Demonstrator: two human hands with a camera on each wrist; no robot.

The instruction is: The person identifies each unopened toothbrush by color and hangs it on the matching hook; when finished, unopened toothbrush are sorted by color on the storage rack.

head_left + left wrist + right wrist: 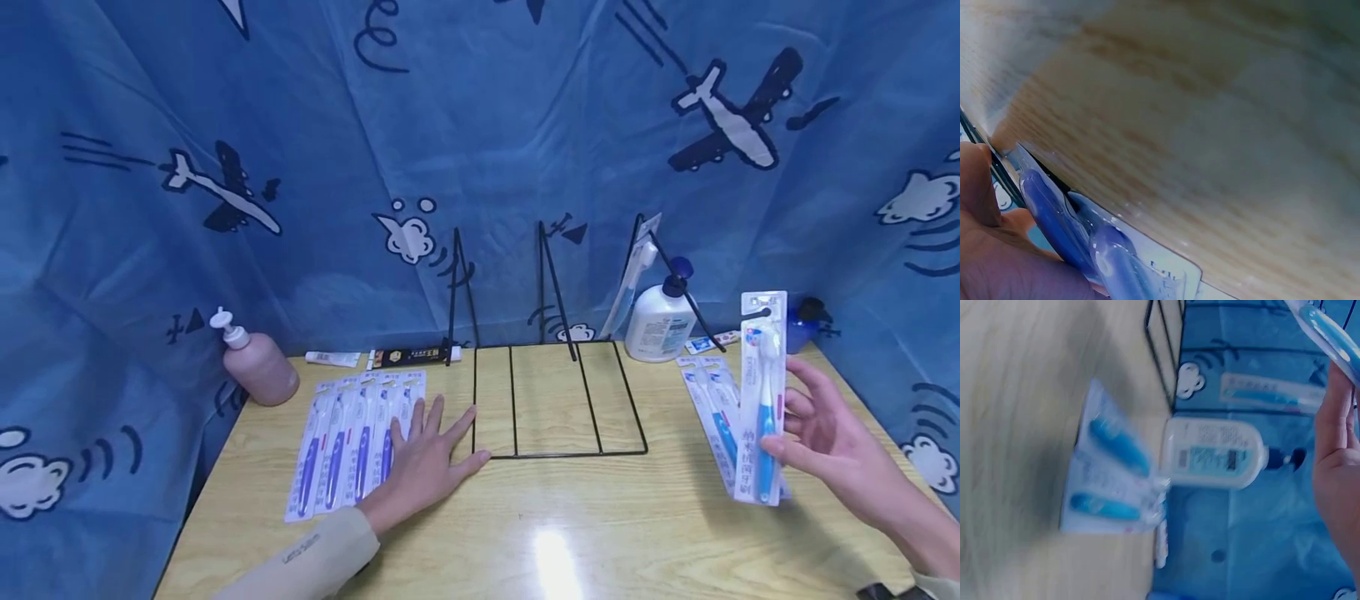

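Note:
My right hand holds up a packaged blue toothbrush by its lower half, thumb on the front and fingers at the side and back. It overlaps other packaged blue toothbrushes lying on the table. In the right wrist view, the held pack is partly cut off at the top corner. My left hand lies with fingers spread by the left side of a black wire rack, beside and partly over a row of packaged purple toothbrushes. One blue pack hangs on the rack's right prong.
A pink pump bottle stands at the back left, near a white tube and a black toothpaste box. Behind the rack's right side is a white pump bottle. A blue printed curtain backs the wooden table.

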